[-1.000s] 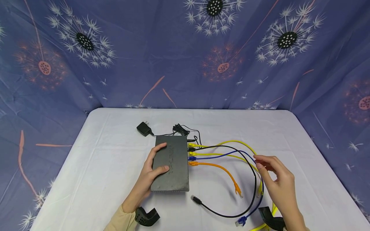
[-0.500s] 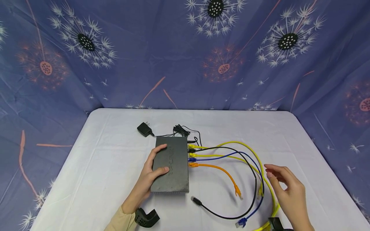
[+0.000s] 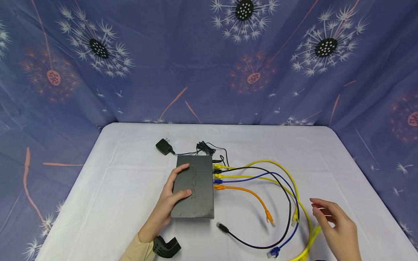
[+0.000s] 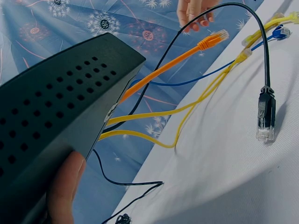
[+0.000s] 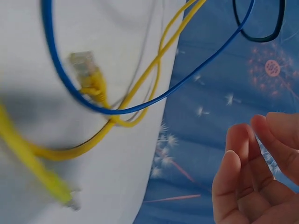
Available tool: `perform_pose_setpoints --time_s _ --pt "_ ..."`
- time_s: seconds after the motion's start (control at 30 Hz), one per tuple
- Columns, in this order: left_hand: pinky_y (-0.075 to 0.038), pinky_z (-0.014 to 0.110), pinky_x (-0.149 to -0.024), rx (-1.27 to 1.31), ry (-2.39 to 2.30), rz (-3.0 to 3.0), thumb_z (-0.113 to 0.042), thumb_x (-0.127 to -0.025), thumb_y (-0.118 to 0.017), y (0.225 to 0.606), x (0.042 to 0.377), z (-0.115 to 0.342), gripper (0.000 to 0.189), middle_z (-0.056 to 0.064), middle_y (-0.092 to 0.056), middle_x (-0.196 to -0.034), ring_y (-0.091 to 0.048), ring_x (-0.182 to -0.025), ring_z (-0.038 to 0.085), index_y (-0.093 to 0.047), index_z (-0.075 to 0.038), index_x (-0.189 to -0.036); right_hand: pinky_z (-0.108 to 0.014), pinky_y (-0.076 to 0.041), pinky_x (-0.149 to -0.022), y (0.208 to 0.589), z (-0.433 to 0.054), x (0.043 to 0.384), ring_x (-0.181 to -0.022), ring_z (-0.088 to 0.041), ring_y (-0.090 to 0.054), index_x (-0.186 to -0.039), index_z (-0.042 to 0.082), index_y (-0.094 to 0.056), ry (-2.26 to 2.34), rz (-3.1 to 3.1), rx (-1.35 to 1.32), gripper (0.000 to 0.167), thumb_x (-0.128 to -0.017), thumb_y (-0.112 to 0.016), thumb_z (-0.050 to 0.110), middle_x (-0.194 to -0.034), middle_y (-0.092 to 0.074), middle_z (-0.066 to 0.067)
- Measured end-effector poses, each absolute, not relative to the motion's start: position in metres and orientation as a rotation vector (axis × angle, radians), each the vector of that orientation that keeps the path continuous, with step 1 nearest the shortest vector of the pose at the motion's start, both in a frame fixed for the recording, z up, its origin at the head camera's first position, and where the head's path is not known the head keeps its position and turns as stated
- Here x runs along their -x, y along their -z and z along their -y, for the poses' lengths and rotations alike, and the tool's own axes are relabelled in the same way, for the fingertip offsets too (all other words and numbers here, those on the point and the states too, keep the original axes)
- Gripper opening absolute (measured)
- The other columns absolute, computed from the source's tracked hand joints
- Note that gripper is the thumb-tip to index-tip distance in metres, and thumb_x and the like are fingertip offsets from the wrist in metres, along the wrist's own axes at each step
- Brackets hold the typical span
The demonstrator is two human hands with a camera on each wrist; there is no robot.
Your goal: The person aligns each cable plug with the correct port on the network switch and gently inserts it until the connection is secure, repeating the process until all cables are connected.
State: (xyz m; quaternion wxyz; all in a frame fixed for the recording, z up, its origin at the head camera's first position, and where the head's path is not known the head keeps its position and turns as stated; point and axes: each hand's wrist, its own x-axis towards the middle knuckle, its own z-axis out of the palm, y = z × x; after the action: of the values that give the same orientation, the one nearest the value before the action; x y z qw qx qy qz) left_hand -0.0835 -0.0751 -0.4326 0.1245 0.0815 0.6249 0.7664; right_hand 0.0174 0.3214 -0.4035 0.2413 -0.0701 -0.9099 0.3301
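My left hand (image 3: pixel 173 195) grips the left side of a black TP-LINK network switch (image 3: pixel 202 204), with thumb and a finger over its top. Its perforated casing (image 4: pixel 60 93) fills the left of the left wrist view. Several network cables leave its right side: an orange cable (image 3: pixel 249 190), a black cable (image 3: pixel 289 214), a blue cable (image 3: pixel 248 179) and yellow cables (image 3: pixel 305 214). To the right of them my right hand (image 3: pixel 339 224) hovers with loosely bent fingers and holds nothing. A yellow plug (image 5: pixel 93 77) lies nearby in the right wrist view.
Behind the switch lie a black power adapter (image 3: pixel 164 146) and its bundled cord (image 3: pixel 205 147). The loose black plug (image 3: pixel 222 227) and blue plug (image 3: pixel 273 251) rest on the white table (image 3: pixel 98 195). A patterned blue cloth (image 3: pixel 196 54) hangs behind.
My right hand has moved right and toward the near edge, away from the cable loops. The left hand and the switch have stayed in place.
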Motion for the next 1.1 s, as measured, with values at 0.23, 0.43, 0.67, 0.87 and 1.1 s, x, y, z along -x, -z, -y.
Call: perform_pose_setpoints --time_s 0.23,0.43,0.67,0.87,1.1 --pt "-0.028 0.044 -0.095 -0.254 -2.243 -1.82 -0.005 -0.084 -0.062 0.433 0.083 0.075 0.068 0.008 -0.026 -0.147 -0.029 -0.125 0.031 -0.038 -0.026 -0.144 -0.005 -0.039 -0.065 0.412 -0.33 -0.027 -0.075 0.017 -0.051 -0.107 0.004 -0.068 -0.884 2.572 0.291 0.019 -0.087 -0.068 0.003 -0.091 -0.057 0.03" --pt "-0.029 0.045 -0.095 -0.253 -2.247 -1.817 -0.004 -0.084 -0.062 0.434 0.083 0.075 0.068 0.006 -0.026 -0.147 -0.029 -0.126 0.031 -0.039 -0.025 -0.144 -0.006 -0.039 -0.062 0.42 -0.335 -0.032 -0.071 0.014 -0.051 -0.107 0.006 -0.068 -0.855 2.656 0.354 0.018 -0.089 -0.068 0.009 -0.087 -0.055 0.029" --pt "-0.027 0.045 -0.095 -0.241 -2.226 -1.854 -0.006 -0.084 -0.064 0.433 0.083 0.075 0.068 0.005 -0.027 -0.148 -0.029 -0.126 0.03 -0.039 -0.027 -0.144 -0.01 -0.041 -0.057 0.427 -0.337 -0.034 -0.068 0.009 -0.052 -0.11 0.007 -0.068 -0.828 2.777 0.513 0.021 -0.092 -0.064 0.018 -0.096 -0.067 -0.008" --pt "-0.029 0.045 -0.094 -0.243 -2.233 -1.842 -0.006 -0.084 -0.063 0.433 0.083 0.075 0.068 0.007 -0.027 -0.147 -0.029 -0.125 0.03 -0.039 -0.027 -0.144 -0.012 -0.042 -0.057 0.433 -0.341 -0.037 -0.069 0.01 -0.052 -0.109 0.006 -0.068 -0.875 2.809 0.518 0.023 -0.093 -0.064 0.021 -0.089 -0.067 -0.001" --pt "-0.03 0.045 -0.094 -0.239 -2.236 -1.835 -0.005 -0.084 -0.063 0.433 0.082 0.074 0.068 0.007 -0.027 -0.147 -0.03 -0.125 0.031 -0.039 -0.026 -0.144 -0.019 -0.046 -0.058 0.437 -0.342 -0.037 -0.069 0.006 -0.053 -0.113 0.003 -0.066 -0.897 2.893 0.556 0.027 -0.095 -0.06 0.023 -0.097 -0.067 -0.011"
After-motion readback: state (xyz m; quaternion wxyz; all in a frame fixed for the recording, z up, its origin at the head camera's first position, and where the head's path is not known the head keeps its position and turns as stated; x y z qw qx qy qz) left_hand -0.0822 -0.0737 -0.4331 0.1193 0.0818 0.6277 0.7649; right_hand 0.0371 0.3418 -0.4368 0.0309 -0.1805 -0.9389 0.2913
